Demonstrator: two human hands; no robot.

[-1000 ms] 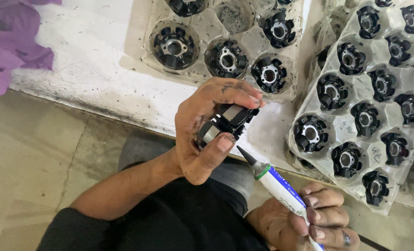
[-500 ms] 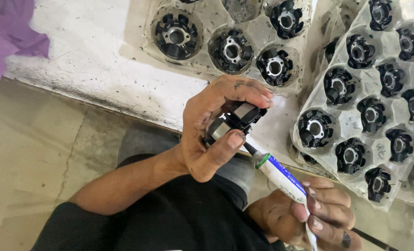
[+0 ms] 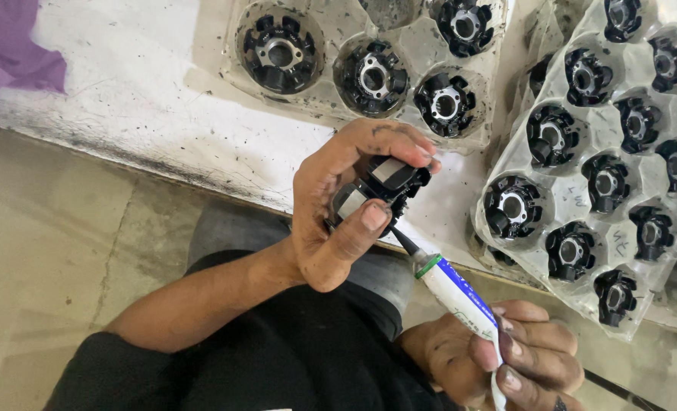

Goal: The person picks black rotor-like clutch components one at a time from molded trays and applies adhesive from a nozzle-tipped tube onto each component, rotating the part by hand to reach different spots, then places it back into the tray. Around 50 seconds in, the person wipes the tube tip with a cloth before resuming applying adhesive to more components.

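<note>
Gripping a black ribbed round part [image 3: 380, 190] w/ metal pads, left hand [image 3: 338, 209] is clenched on it above the lap, near white speckled bench edge [image 3: 148, 99]. Right hand [image 3: 498, 361] grasps white-blue tube applicator [image 3: 456, 293], dark nozzle touching part's underside. Clear moulded trays [image 3: 589, 164] hold similar parts.

A white counter [image 3: 148, 99], speckled with black grime and dark along its near edge, fills the upper part of the view. Below the counter lies a smooth beige floor [image 3: 42, 251]; a purple cloth [image 3: 11, 61] rests on the counter's far left end, in even daylight.
</note>
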